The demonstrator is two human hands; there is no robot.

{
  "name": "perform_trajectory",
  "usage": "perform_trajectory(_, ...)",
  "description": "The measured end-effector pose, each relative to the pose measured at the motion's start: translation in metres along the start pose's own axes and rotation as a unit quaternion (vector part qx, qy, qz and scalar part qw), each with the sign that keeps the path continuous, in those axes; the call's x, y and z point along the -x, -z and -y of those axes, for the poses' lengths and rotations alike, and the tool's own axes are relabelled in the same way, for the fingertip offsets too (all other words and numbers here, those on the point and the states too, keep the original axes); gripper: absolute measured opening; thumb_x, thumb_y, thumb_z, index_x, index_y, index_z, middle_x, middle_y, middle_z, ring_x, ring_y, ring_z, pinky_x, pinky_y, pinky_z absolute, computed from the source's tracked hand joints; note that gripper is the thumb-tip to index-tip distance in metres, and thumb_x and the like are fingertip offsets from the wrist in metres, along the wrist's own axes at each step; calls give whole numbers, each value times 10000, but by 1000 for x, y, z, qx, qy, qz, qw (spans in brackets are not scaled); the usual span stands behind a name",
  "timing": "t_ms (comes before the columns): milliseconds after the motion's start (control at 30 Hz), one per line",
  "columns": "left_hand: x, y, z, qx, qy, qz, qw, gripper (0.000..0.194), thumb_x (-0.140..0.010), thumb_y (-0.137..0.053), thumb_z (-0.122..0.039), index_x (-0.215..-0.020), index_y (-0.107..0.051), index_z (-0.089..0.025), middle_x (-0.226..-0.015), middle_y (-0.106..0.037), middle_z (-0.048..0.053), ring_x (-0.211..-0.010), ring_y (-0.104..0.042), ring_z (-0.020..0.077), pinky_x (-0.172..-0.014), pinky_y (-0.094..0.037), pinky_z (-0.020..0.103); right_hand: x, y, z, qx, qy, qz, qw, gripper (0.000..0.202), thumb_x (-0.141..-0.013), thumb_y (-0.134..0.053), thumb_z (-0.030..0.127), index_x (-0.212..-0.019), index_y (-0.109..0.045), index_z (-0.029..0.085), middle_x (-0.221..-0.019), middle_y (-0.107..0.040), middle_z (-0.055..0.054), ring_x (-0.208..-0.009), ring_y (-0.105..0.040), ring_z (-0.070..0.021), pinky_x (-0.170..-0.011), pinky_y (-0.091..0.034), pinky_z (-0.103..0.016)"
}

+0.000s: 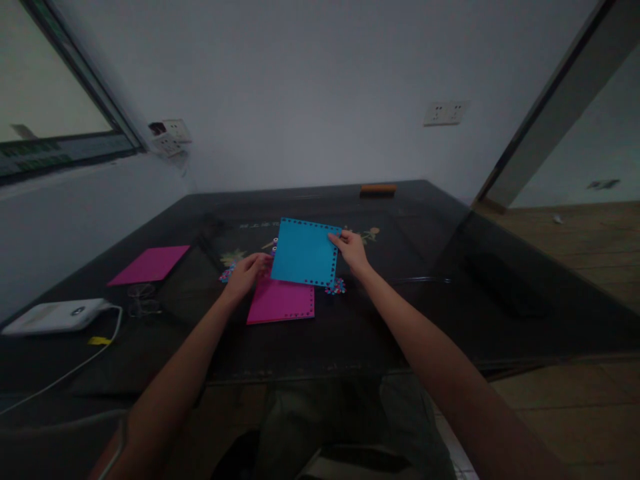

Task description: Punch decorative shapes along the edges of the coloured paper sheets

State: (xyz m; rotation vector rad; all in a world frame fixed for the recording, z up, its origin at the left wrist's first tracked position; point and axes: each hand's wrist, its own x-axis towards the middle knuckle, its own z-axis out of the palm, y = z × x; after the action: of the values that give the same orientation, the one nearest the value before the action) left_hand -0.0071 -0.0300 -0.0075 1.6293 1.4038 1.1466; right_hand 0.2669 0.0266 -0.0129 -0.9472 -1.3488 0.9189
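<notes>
A bright blue square sheet (306, 253) with small holes along its edges is raised and tilted above the table. My right hand (351, 249) pinches it at the upper right edge, thumb on the front face. At its left edge is my left hand (250, 271), fingers curled and closed, the tips partly hidden. Just above those fingertips show two white-ringed round spots (275, 245) beside a bit of purple. Below the blue sheet lies a pink holed sheet (281, 303), its upper part covered. Small multicoloured pieces (336, 287) are heaped to its right, and similar pieces (227, 272) by my left hand.
Another pink sheet (150, 265) lies at the left, near crumpled clear plastic (143, 300). A white power bank (55, 315) with a cable (119, 327) rests at the left edge. An orange-brown object (378, 189) lies by the wall; a dark case (505, 283) sits right.
</notes>
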Motion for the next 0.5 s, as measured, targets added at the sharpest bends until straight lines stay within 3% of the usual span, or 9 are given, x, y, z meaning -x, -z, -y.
perform_trajectory(133, 10, -13, -5, 33, 27, 107, 993, 437, -730, -576, -572, -846, -619, -153, -683, -650, 38, -557, -573, 156, -512, -442, 259, 2, -4, 0, -7, 7, 22, 1000, 353, -692, -650, 490, -580, -473, 205, -503, -408, 58, -469, -364, -96, -451, -261, -230)
perform_trajectory(233, 16, -15, -6, 42, 47, 176, 982, 367, -703, -652, -509, -700, -598, -146, -538, -610, 23, -441, -520, 126, -443, -394, 238, 4, -6, 3, -11, 11, 39, 999, 346, -693, -650, 492, -592, -489, 203, -514, -419, 56, -475, -369, -97, -460, -276, -235)
perform_trajectory(333, 18, -15, -8, 44, 56, 211, 975, 361, -712, -665, -469, -577, -564, -150, -462, -569, 17, -388, -472, 101, -411, -348, 223, 7, -8, 9, -13, 16, 52, 998, 357, -696, -645, 501, -586, -482, 203, -514, -407, 56, -470, -355, -93, -460, -271, -236)
perform_trajectory(500, 22, -15, -13, 42, 67, 246, 966, 343, -695, -693, -447, -582, -569, -148, -438, -560, 4, -362, -454, 96, -390, -342, 219, 12, -10, 20, -8, 21, 61, 998, 402, -690, -641, 527, -557, -431, 211, -508, -357, 59, -475, -325, -93, -457, -247, -238)
